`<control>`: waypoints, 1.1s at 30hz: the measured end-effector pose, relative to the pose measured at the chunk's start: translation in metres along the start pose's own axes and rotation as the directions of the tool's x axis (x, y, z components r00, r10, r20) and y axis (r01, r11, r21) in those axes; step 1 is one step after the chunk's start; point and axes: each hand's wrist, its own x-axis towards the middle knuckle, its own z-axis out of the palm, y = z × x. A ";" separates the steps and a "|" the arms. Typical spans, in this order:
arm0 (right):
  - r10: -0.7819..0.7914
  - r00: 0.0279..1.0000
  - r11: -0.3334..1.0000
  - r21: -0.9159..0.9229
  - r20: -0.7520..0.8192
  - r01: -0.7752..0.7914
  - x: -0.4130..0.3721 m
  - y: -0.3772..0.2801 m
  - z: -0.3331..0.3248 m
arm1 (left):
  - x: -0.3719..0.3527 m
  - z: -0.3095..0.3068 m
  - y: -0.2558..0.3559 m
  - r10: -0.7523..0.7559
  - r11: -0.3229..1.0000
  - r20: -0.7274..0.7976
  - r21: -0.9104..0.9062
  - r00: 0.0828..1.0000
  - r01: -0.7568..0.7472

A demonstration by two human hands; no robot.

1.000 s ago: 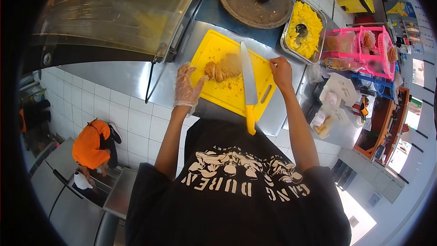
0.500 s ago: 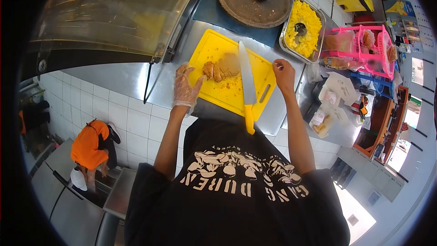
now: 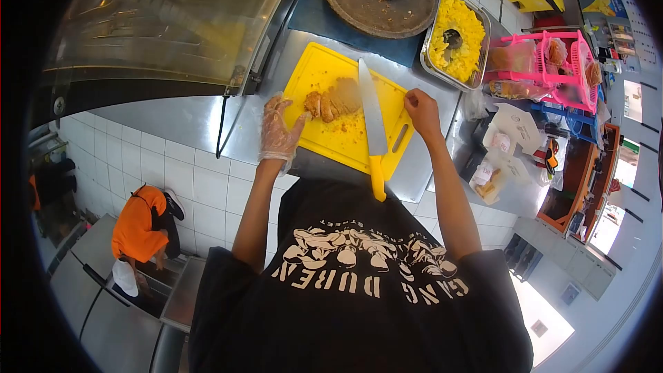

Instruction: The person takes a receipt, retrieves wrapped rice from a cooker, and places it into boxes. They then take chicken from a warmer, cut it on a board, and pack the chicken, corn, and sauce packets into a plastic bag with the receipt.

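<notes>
A yellow cutting board [image 3: 319, 72] lies on the steel counter, with sliced browned meat [image 3: 335, 101] and crumbs on it. Across its right part rests a large knife [image 3: 373, 119], its yellow handle pointing toward my body. My left hand [image 3: 280, 131], in a clear plastic glove, is at the board's left edge beside the meat, fingers apart and holding nothing. Bare, my right hand [image 3: 422, 112] is at the board's right edge near its upper corner, with its fingers curled together; whatever may be between the fingertips is too small to make out.
Beyond the board are a round stone mortar [image 3: 359, 0] with a dark pestle and a glass dish [image 3: 427, 62] of yellow food. Pink baskets [image 3: 539, 77] and open boxes [image 3: 514, 128] stand at right. A person in orange [image 3: 140, 224] bends at lower left.
My right hand has shifted slightly left, and its fingers now look more curled at the board's edge. The view has moved a little. The person in orange has bent slightly lower.
</notes>
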 end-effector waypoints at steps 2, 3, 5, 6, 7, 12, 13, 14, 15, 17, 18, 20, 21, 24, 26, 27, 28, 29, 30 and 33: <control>-0.011 1.000 0.999 0.040 0.008 0.011 0.001 -0.004 -0.002 | 0.001 0.000 0.003 -0.011 1.000 0.001 0.000 1.000 0.011; -0.050 0.998 0.999 0.011 0.024 0.049 -0.001 -0.009 -0.002 | 0.001 -0.001 0.003 -0.019 1.000 -0.002 0.002 1.000 0.019; -0.119 0.990 0.992 -0.038 0.073 0.122 -0.006 -0.011 -0.002 | 0.001 -0.001 0.000 -0.031 0.999 -0.008 -0.006 0.999 0.031; -0.083 0.996 0.996 -0.025 0.042 0.084 -0.005 -0.007 -0.001 | 0.000 -0.001 0.000 -0.035 0.999 -0.006 -0.011 0.999 0.035; -0.046 0.999 0.999 -0.011 0.010 0.046 -0.002 -0.003 -0.002 | 0.000 -0.001 0.001 -0.036 0.999 -0.006 -0.015 0.999 0.036; -0.056 0.998 0.998 -0.030 0.034 0.057 -0.004 -0.007 -0.007 | 0.000 -0.001 -0.005 -0.007 1.000 -0.006 0.003 1.000 0.007; -0.051 0.997 0.997 -0.053 0.059 0.054 -0.004 -0.009 -0.006 | 0.000 -0.001 -0.003 -0.013 1.000 -0.007 0.003 1.000 0.013; -0.042 0.996 0.996 -0.075 0.083 0.049 -0.007 -0.011 -0.005 | 0.000 -0.002 -0.002 -0.018 1.000 -0.005 0.005 1.000 0.018; -0.046 0.999 0.998 -0.039 -0.015 0.045 -0.003 -0.008 -0.003 | 0.000 -0.003 0.001 -0.021 1.000 -0.002 0.007 1.000 0.021; 0.011 0.999 1.000 -0.019 -0.042 -0.011 0.002 -0.001 -0.002 | -0.001 -0.003 0.002 -0.027 1.000 0.007 0.006 1.000 0.027; 0.035 0.998 0.999 -0.010 -0.056 -0.036 0.004 -0.004 -0.005 | 0.001 -0.003 0.003 -0.030 1.000 0.008 0.003 1.000 0.030; -0.053 0.999 0.998 -0.037 0.011 0.053 0.004 -0.011 -0.009 | 0.003 0.000 -0.002 -0.012 1.000 0.002 0.002 1.000 0.012; -0.092 0.994 0.994 -0.047 0.050 0.095 0.001 -0.012 -0.007 | 0.001 -0.003 0.000 -0.008 1.000 0.002 0.003 1.000 0.008; -0.128 0.988 0.989 -0.061 0.080 0.133 0.007 -0.007 -0.009 | 0.000 -0.007 0.007 -0.062 0.998 0.020 -0.006 0.998 0.062; -0.168 0.981 0.979 -0.099 0.099 0.178 0.008 -0.007 -0.011 | 0.000 -0.004 0.000 -0.048 0.999 0.016 0.001 0.999 0.048; -0.191 0.975 0.972 -0.117 0.113 0.203 0.010 -0.006 -0.010 | 0.000 -0.004 0.000 -0.045 0.999 0.012 0.004 0.999 0.045; -0.182 0.977 0.974 -0.115 0.111 0.194 0.011 -0.005 -0.008 | -0.001 -0.004 0.000 -0.052 0.999 0.008 -0.004 0.999 0.052; -0.173 0.979 0.976 -0.113 0.108 0.185 0.014 -0.004 -0.005 | -0.001 -0.004 0.000 -0.058 0.998 0.005 -0.012 0.998 0.058; -0.164 0.981 0.978 -0.111 0.103 0.175 0.016 -0.005 -0.004 | -0.001 -0.005 0.002 -0.063 0.998 0.001 -0.020 0.998 0.063; -0.156 0.979 0.970 -0.166 0.130 0.177 0.019 -0.009 -0.004 | 0.000 -0.001 -0.001 -0.044 0.999 0.006 -0.026 0.999 0.044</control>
